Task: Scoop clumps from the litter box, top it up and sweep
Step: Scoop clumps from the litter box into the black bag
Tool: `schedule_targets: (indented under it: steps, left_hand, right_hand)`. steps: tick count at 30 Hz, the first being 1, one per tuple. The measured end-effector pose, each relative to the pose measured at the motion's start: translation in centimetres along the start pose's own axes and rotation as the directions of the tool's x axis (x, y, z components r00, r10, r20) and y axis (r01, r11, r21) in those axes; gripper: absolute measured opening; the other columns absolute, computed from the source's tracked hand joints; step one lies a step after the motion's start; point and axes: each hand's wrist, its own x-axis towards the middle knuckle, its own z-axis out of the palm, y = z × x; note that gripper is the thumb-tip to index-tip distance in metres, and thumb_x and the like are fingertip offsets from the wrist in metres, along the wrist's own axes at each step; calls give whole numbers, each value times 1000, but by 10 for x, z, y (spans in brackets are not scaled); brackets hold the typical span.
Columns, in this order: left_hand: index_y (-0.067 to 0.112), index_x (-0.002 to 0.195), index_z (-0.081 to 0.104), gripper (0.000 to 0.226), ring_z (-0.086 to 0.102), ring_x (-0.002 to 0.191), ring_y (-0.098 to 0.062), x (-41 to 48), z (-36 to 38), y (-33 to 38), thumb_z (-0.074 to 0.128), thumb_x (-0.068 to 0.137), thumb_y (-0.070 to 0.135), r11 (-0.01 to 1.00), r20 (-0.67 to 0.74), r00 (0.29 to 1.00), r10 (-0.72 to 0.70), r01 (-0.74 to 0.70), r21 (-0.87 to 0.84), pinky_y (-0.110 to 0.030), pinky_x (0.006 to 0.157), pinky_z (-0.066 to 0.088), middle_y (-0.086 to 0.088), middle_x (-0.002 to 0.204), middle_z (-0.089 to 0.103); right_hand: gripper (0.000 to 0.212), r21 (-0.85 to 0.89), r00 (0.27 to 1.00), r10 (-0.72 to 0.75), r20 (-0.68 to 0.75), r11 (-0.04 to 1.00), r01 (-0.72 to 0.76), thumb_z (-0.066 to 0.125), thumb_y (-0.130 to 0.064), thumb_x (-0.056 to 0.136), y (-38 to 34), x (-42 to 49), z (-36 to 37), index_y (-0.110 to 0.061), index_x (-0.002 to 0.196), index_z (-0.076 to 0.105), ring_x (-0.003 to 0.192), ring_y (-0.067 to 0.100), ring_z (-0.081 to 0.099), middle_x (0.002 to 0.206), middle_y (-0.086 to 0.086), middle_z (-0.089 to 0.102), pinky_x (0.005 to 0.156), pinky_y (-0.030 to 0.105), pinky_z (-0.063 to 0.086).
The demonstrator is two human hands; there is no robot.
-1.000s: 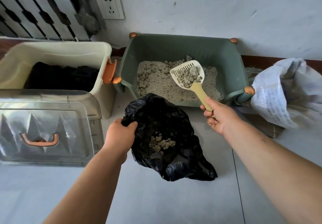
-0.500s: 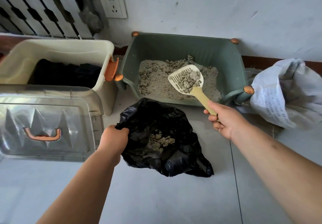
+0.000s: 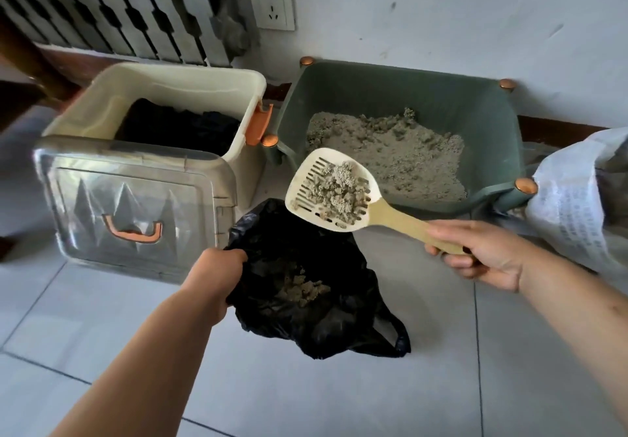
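Observation:
A green litter box (image 3: pixel 343 96) with grey litter (image 3: pixel 401 157) stands against the wall. My right hand (image 3: pixel 482 256) grips the yellow handle of a cream slotted scoop (image 3: pixel 306 188), which carries a heap of grey clumps (image 3: pixel 336 188). The scoop head hangs over the far edge of a black plastic bag (image 3: pixel 326 321) lying on the floor in front of the box. My left hand (image 3: pixel 217 273) grips the bag's left rim and holds it open. Some clumps (image 3: pixel 302 287) lie inside the bag.
A cream storage bin (image 3: pixel 176 93) with dark contents stands left of the litter box, its clear lid (image 3: pixel 129 212) with an orange handle leaning in front. A white printed sack (image 3: pixel 577 195) lies at the right. Grey floor tiles (image 3: pixel 306 399) stretch toward me.
My right hand has carried the loaded scoop out of the litter box, toward me and left, over the bag. My left hand still holds the bag's rim.

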Motion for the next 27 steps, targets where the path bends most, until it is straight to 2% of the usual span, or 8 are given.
schedule_targets:
  steps: [3,6,10,12,15,20,23,27]
  left_hand:
    - [-5,86,59,12,58,80,-32,1,0,-10,51,90,4,999,-16,999,-35,35,-20,-41,69,42,-21,88,59]
    - [-4,87,59,14,61,77,-32,2,2,-19,50,94,3,998,-23,998,-58,57,-34,-37,65,46,-21,87,62]
    - [-4,90,60,14,61,71,-32,4,1,-24,50,95,4,997,-40,998,-58,56,-47,-32,58,47,-21,88,63]
    - [-4,90,60,14,61,70,-31,6,1,-25,49,95,4,998,-49,998,-50,47,-51,-31,57,47,-20,87,64]
    - [-4,90,60,14,60,71,-31,7,3,-23,50,95,4,998,-34,999,-41,39,-51,-32,58,46,-20,86,63]
    - [-7,92,61,16,58,76,-31,9,6,-19,51,90,5,1000,-10,1000,-18,17,-20,-37,64,44,-17,85,59]
    - [-2,89,59,11,53,74,-28,13,6,-17,52,88,6,1000,9,1000,-7,7,-6,-37,63,41,-15,82,54]
    - [-5,92,61,14,54,74,-28,16,9,-17,52,88,6,1000,19,1000,3,-3,1,-34,59,42,-15,81,55]
  right_hand:
    - [35,-175,999,43,32,984,-37,69,-21,74,2,-1,-1,-16,109,71,40,7,29,69,9,60,40,16,16]
    - [27,-430,996,33,84,903,6,68,-17,84,4,-1,11,-25,109,71,42,8,32,72,6,63,40,17,20]
    - [30,-686,978,-170,123,697,208,72,-20,84,-2,4,25,-40,106,69,44,-3,45,63,-21,64,45,7,29]
    - [33,-643,962,-247,112,720,260,74,-17,82,-7,8,26,-40,106,69,44,-3,42,58,-24,59,46,6,30]
    - [34,-505,967,-243,71,828,245,70,-12,84,-13,13,20,-36,108,70,47,2,32,55,-17,52,43,12,27]
    - [31,-242,979,-204,-9,950,196,63,-11,85,-23,14,7,-25,113,69,56,8,39,74,6,56,38,15,22]
    - [28,-110,975,-187,-118,978,174,63,-13,85,-28,20,6,-19,112,68,53,10,42,73,9,58,33,14,21]
    - [22,-70,949,-168,-266,985,155,60,-14,92,-37,35,17,-14,114,63,53,12,42,76,11,59,31,13,21]
